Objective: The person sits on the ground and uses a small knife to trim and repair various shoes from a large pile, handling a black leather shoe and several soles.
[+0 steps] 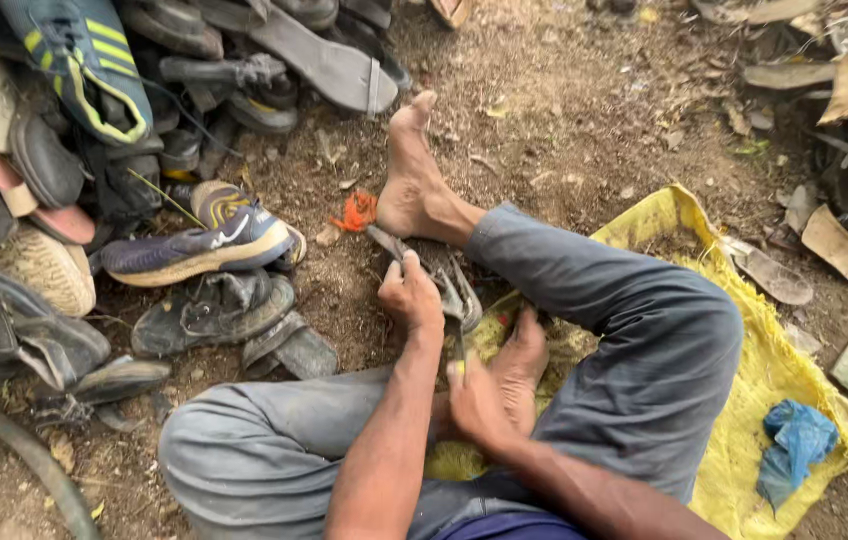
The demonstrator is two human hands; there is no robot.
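Yellow woven sacking (744, 400) spreads across the lower right of the frame, and I sit on it cross-legged in grey trousers (634, 340) on bare dirt ground (564, 110). My left hand (411, 297), just left of centre, is closed around a grey, worn shoe sole (441, 272) that runs from beside my outstretched foot (412, 180) down toward my lap. My right hand (474, 400), lower centre, is closed on what looks like a thin tool pressed to the sole's lower end; I cannot tell what kind of tool it is, as the fingers hide most of it. That hand rests against my other foot (522, 360), which is tucked under on the sacking. A scrap of orange thread or cloth (356, 211) lies on the dirt just left of the outstretched foot. The whole left side of the frame is a heap of old footwear: a dark blue sports shoe (199, 245) with a pale sole sits nearest, a black shoe (212, 310) just below it, and a blue-and-yellow shoe (84, 60) at upper left. A crumpled blue plastic bag (794, 445) lies on the sacking at lower right, and cut sole scraps (839, 245) are scattered along the right edge.
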